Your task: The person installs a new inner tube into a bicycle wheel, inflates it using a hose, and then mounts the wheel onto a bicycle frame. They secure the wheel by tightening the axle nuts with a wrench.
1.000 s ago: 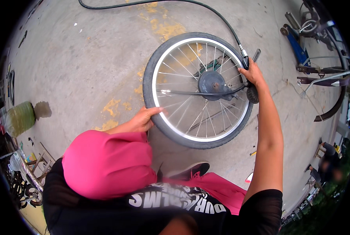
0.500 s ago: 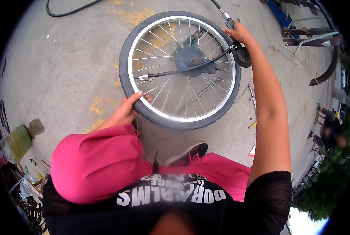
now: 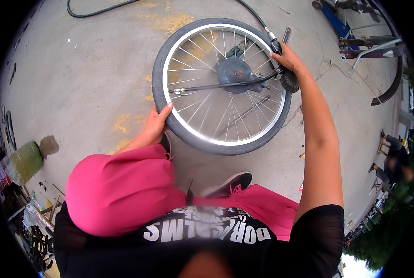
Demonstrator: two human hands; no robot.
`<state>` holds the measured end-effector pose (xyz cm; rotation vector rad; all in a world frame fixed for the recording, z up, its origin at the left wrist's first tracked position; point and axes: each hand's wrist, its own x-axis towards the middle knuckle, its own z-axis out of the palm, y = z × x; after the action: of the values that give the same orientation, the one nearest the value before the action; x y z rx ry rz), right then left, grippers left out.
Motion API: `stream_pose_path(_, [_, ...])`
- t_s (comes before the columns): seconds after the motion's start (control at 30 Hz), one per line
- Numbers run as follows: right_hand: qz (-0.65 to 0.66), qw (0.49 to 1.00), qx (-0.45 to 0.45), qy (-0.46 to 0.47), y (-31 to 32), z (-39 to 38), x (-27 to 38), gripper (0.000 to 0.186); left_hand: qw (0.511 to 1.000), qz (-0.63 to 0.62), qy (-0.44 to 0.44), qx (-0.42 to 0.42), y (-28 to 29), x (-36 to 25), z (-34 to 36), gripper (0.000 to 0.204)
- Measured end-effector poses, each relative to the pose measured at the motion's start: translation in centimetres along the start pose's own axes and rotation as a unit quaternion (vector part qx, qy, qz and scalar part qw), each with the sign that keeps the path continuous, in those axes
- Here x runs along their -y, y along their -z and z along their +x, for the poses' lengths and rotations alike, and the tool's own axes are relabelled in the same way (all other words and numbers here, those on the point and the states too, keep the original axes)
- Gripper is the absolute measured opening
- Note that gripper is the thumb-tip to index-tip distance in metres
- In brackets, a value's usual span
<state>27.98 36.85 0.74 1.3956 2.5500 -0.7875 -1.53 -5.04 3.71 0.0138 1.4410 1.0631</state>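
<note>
A spoked bicycle wheel [image 3: 159,69] with a black tyre, silver rim and dark drum hub [image 3: 233,74] lies before me on the concrete. My left hand [image 3: 155,125] grips its near left edge, thumb on top of the tyre and fingers underneath, partly hidden. At the far right edge, my right hand [image 3: 288,59] is closed round the handle of a tyre inflator [image 3: 276,46] with a round black gauge [image 3: 289,82]. The inflator's short black hose [image 3: 207,86] crosses above the spokes, and its metal chuck [image 3: 179,91] lies near the left rim. Whether the chuck touches a valve I cannot tell.
A black air hose [image 3: 251,10] runs from the inflator past the top edge. Beside my right hand lies a wrench [image 3: 286,34]. Bicycle frame parts [image 3: 371,51] are at the far right, a greenish sack [image 3: 26,162] at the left. Another person [image 3: 394,160] sits farther right.
The wheel and both hands appear slightly farther right and lower in the view. The wrench beside my right hand shows more, while tools right of the wheel are now mostly hidden by my arm.
</note>
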Motion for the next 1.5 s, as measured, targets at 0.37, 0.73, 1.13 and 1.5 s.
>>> stream_pose_path(0.37, [0.322, 0.915, 0.004, -0.242, -0.4, -11.1, -2.2, 0.073, 0.999, 0.049, -0.004, -0.001, 0.6, -0.7, -0.2, 0.070])
stream_pose_path(0.73, [0.464, 0.845, -0.036, -0.264, 0.3, -13.3, 0.6, 0.049, 0.937, -0.159, 0.199, 0.240, -0.7, 4.5, -2.8, 0.058])
stream_pose_path(1.13, [0.631, 0.732, -0.054, -0.252, 6.8, -13.1, 0.0, 0.022, 0.894, -0.024, -0.104, 0.435, -3.6, -15.0, -5.7, 0.064])
stream_pose_path(1.5, [0.711, 0.680, -0.061, -0.169, 5.0, -14.2, -6.3, 0.034, 0.907, 0.027, -0.245, 0.342, -25.7, -29.8, -4.6, 0.032])
